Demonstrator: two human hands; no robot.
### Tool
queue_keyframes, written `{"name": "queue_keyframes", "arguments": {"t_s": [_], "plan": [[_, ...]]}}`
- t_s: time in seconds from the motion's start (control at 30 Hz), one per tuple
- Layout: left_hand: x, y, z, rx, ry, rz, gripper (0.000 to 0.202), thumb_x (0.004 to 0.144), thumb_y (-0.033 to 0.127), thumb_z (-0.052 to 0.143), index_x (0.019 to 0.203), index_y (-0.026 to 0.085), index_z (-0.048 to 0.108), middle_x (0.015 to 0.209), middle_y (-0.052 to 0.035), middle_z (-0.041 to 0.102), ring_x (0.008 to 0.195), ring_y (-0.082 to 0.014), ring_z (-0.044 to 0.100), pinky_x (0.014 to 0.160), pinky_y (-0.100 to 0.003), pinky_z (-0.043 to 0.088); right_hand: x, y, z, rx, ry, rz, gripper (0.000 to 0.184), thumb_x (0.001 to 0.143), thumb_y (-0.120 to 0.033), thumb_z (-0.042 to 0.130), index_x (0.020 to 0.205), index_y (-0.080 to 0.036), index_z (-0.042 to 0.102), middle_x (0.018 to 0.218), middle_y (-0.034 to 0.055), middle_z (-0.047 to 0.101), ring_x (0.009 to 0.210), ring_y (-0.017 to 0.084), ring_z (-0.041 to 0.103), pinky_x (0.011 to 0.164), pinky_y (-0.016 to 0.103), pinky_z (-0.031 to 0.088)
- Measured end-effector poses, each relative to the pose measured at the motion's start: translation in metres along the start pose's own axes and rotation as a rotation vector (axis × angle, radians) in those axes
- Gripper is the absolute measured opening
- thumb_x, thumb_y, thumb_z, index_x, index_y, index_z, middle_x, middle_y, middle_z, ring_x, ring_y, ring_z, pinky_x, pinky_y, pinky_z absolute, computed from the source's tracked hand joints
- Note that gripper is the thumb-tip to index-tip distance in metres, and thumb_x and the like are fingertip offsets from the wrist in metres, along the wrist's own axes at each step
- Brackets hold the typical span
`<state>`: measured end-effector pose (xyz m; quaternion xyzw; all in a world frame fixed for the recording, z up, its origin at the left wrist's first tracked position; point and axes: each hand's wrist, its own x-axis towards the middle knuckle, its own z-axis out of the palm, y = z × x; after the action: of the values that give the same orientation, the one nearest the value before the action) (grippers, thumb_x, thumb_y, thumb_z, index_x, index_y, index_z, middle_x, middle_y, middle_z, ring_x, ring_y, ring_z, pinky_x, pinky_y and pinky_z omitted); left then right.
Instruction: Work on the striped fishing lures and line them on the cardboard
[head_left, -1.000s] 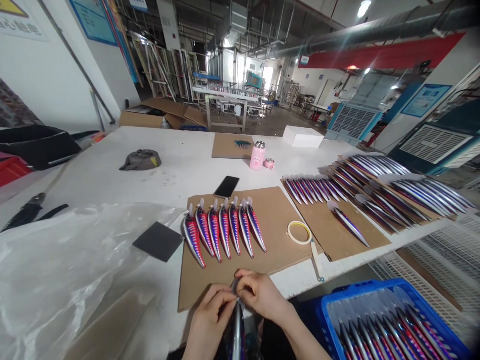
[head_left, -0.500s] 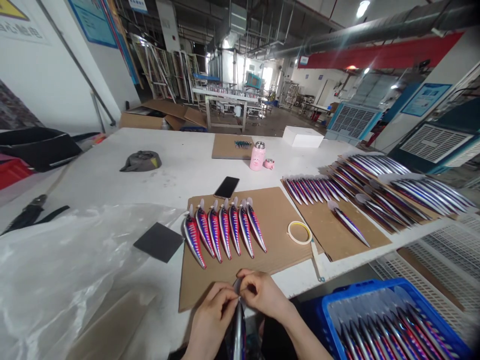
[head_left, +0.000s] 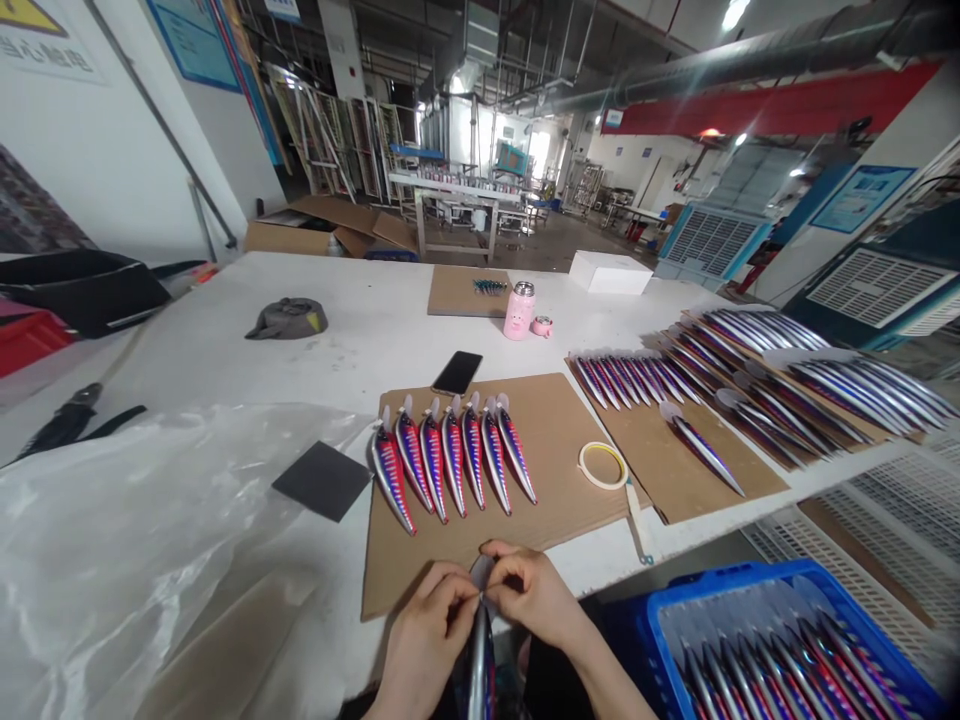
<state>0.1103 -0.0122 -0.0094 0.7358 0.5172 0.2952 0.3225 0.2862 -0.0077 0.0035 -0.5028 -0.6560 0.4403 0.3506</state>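
Observation:
A fishing lure [head_left: 477,665], silver with purple and red stripes, stands on end at the table's near edge. My left hand [head_left: 424,640] wraps its upper body. My right hand [head_left: 532,595] pinches the clear lip at its top, fingers pressed together. Just beyond my hands, several matching lures [head_left: 450,460] lie side by side on a brown cardboard sheet [head_left: 559,420]. A roll of tape [head_left: 601,465] with a loose tail lies on the sheet's right side.
A blue crate [head_left: 660,625] of lures sits low at the right. More lures [head_left: 750,375] cover cardboard sheets to the right. A phone [head_left: 457,372], a pink bottle [head_left: 517,311], a dark square pad [head_left: 322,480] and a clear plastic bag [head_left: 127,540] lie on the white table [head_left: 352,330].
My hands and the lure have stayed in about the same place, fingers shifting slightly at the lip. The view has tilted a little.

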Motion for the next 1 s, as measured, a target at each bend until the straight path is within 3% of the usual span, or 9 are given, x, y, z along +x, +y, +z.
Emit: {"name": "queue_keyframes", "arguments": {"t_s": [0.17, 0.4, 0.73, 0.87, 1.0], "plan": [[-0.001, -0.001, 0.001, -0.018, 0.007, -0.001, 0.015, 0.085, 0.025, 0.05, 0.073, 0.023, 0.059, 0.088, -0.0001, 0.062, 0.076, -0.0143, 0.063, 0.07, -0.024, 0.048, -0.002, 0.001, -0.005, 0.036, 0.005, 0.015, 0.021, 0.079, -0.012, 0.051, 0.073, -0.019, 0.069, 0.09, 0.0048, 0.071, 0.107, 0.017, 0.06, 0.086, 0.024, 0.043], [-0.001, 0.0, 0.001, 0.004, -0.002, 0.006, 0.016, 0.085, 0.025, 0.05, 0.073, 0.023, 0.06, 0.087, -0.0004, 0.063, 0.073, -0.014, 0.063, 0.067, -0.024, 0.048, 0.003, 0.002, -0.001, 0.009, 0.01, 0.047, 0.026, 0.068, -0.002, 0.054, 0.073, -0.02, 0.073, 0.099, 0.0046, 0.071, 0.106, 0.018, 0.061, 0.085, 0.023, 0.044], [-0.001, 0.005, -0.001, 0.047, 0.019, 0.026, 0.017, 0.085, 0.027, 0.048, 0.072, 0.023, 0.059, 0.085, 0.0004, 0.063, 0.072, -0.0136, 0.064, 0.066, -0.024, 0.049, 0.0, -0.003, 0.006, -0.106, 0.059, 0.022, 0.027, 0.067, -0.001, 0.05, 0.065, -0.02, 0.069, 0.096, 0.0034, 0.071, 0.09, 0.016, 0.066, 0.078, 0.022, 0.047], [0.001, 0.005, -0.003, 0.054, 0.039, 0.043, 0.019, 0.086, 0.027, 0.046, 0.07, 0.023, 0.058, 0.084, -0.0001, 0.064, 0.072, -0.0143, 0.064, 0.067, -0.024, 0.049, 0.001, -0.005, 0.013, -0.195, 0.118, 0.043, 0.025, 0.066, -0.002, 0.051, 0.066, -0.022, 0.067, 0.091, 0.0045, 0.072, 0.095, 0.018, 0.066, 0.08, 0.026, 0.048], [0.001, 0.004, -0.003, 0.049, 0.039, 0.052, 0.022, 0.087, 0.029, 0.044, 0.071, 0.023, 0.058, 0.084, -0.0005, 0.064, 0.074, -0.0152, 0.064, 0.068, -0.024, 0.05, -0.008, -0.004, 0.023, -0.262, 0.203, 0.07, 0.025, 0.071, -0.004, 0.049, 0.073, -0.022, 0.066, 0.101, 0.0079, 0.07, 0.106, 0.021, 0.062, 0.087, 0.032, 0.048]]}}
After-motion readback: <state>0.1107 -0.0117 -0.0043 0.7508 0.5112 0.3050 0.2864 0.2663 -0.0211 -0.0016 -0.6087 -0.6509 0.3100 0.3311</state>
